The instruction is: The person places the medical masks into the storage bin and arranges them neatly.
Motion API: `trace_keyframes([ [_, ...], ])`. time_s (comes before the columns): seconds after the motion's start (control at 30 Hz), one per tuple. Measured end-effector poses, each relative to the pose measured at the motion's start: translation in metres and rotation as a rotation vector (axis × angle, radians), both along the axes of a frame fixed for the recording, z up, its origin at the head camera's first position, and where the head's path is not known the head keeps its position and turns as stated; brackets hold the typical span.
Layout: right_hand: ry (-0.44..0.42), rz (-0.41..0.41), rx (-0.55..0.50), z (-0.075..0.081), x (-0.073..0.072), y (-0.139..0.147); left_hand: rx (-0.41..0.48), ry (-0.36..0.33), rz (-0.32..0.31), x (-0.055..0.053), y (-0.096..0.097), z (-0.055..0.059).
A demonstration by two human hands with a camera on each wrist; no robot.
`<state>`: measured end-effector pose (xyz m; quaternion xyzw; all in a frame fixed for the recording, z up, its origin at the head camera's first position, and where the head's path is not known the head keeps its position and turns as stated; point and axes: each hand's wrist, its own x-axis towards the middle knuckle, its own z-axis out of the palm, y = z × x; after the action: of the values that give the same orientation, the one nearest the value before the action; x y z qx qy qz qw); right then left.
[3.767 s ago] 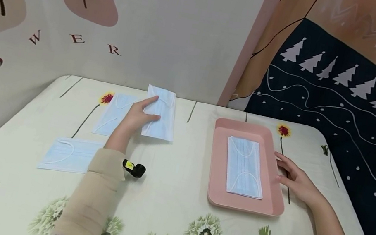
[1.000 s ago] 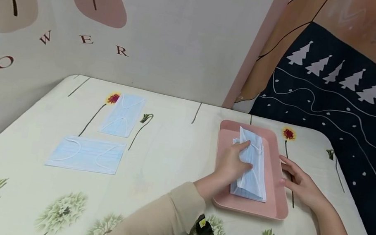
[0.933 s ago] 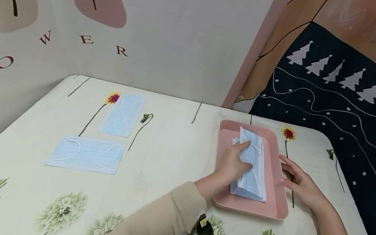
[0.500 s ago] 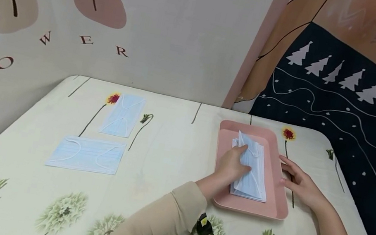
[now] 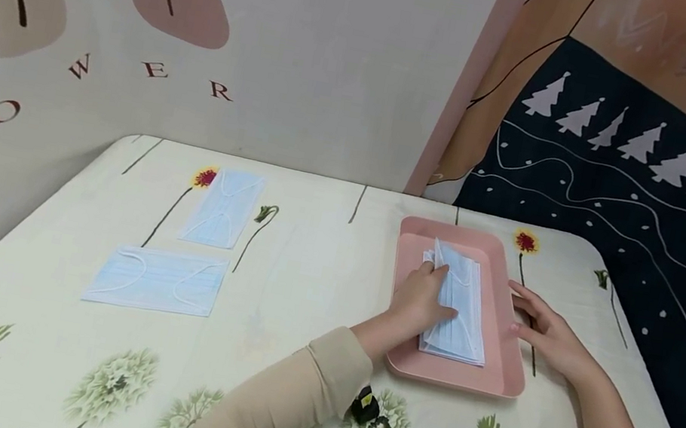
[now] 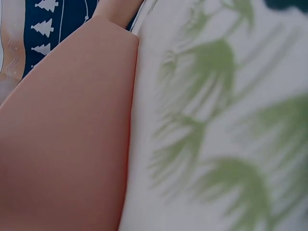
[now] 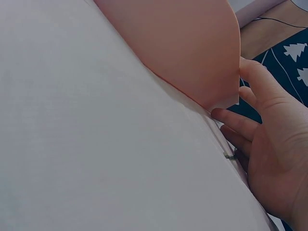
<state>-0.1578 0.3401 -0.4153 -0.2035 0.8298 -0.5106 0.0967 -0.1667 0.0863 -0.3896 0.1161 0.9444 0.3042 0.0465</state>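
Masks (image 5: pixel 476 341) askew in tray (image 5: pixel 504 365)

Left hand (image 5: pixel 417 300) pinches the top mask (image 5: pixel 460 292); right hand (image 5: pixel 545 332), fingers loosely extended, touches the tray's side. Two loose masks (image 5: pixel 155 282) lie on the table (image 5: pixel 304 276). Releasing the top one with its edge raised might crease it or shift those below. How many are stacked is unclear; some left-hand fingers are hidden.

Pink tray (image 5: pixel 497 375), pale-blue masks (image 5: pixel 467 305), white flowered tablecloth (image 5: pixel 311 277); sleeves (image 5: pixel 283 395) beige, probably plain.

1 tray (image 5: pixel 504 365), 2+ masks (image 5: pixel 467 293) in it, 2 more on tbl (image 5: pixel 302 291), 2 hands (image 5: pixel 419 298) (image 5: pixel 540 327).
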Motion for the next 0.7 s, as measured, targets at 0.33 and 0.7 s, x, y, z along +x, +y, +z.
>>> trace_keyframes([
  [0.33, 0.000, -0.010, 0.018, -0.0022, -0.0005, 0.0010, -0.157, -0.016, 0.006, 0.0034, 0.0012, -0.0028],
  [0.7, 0.021, 0.005, 0.001, -0.0025, 0.0003, 0.0012, -0.233, -0.039, 0.023, 0.0039, 0.0042, -0.0029],
])
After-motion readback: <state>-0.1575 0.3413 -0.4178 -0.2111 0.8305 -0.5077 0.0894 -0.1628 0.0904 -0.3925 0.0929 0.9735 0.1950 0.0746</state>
